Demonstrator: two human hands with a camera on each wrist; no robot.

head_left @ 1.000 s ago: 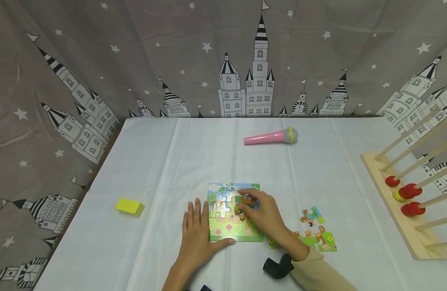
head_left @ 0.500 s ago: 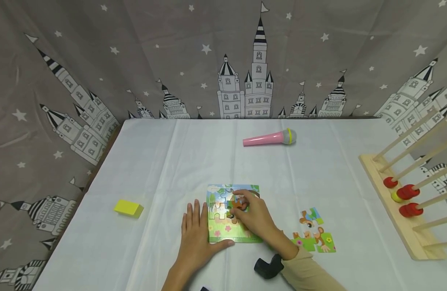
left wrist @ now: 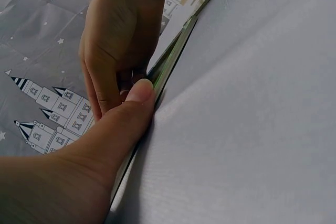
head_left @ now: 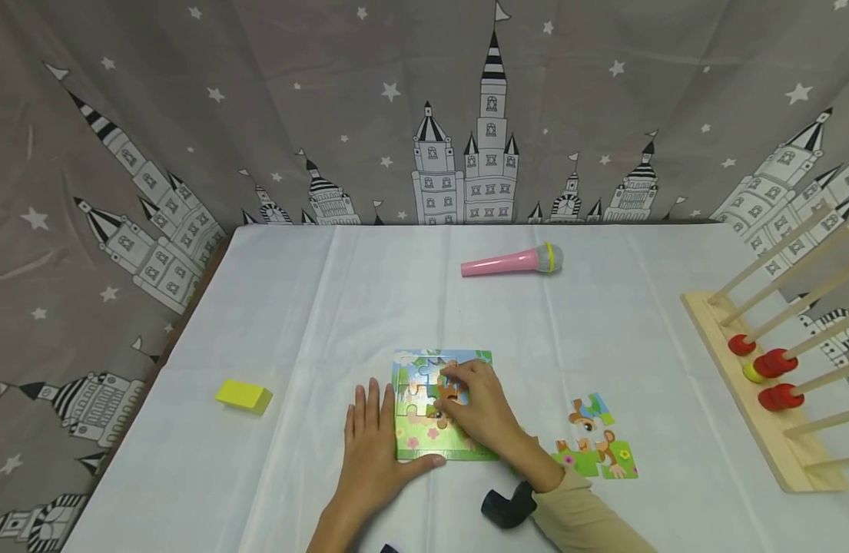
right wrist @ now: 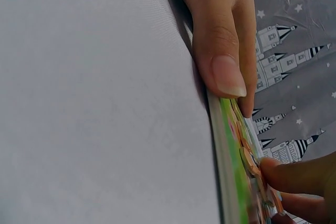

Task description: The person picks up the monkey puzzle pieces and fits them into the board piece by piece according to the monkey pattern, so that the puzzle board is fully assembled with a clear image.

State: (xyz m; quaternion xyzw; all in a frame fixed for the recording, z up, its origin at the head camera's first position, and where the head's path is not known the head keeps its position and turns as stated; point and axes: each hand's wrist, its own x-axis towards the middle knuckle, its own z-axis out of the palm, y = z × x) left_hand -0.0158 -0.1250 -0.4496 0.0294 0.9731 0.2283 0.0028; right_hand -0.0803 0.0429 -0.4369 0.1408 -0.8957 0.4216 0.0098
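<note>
Farthest left, the yellow block (head_left: 244,396) lies well apart from you; next comes your left hand (head_left: 372,445), its fingers out straight beside the left edge of the puzzle board (head_left: 459,454), its thumb against the near edge, with hold of nothing; it has hardly stirred over the last second, so the board looks well steadied. That board lies flat on the desk (head_left: 313,307) in front of you; over its right part is your right hand (head_left: 482,411), thumb and forefinger nearly together, pinching an orange-and-green puzzle piece (head_left: 453,390); compared with a second ago the piece sits farther left, over the board's middle; the last half second brings only a slight nudge, which suggests that carrying gives way to fine lining-up. From the right wrist the piece seems a little tilted; whether it is seated I cannot tell, as your fingers hide much of it. Beyond the board lies the pink microphone (head_left: 510,261); farther right, the loose pieces (head_left: 623,459) are unmoved, so those remain off the board; last stands the wooden bead rack (head_left: 777,445).
</note>
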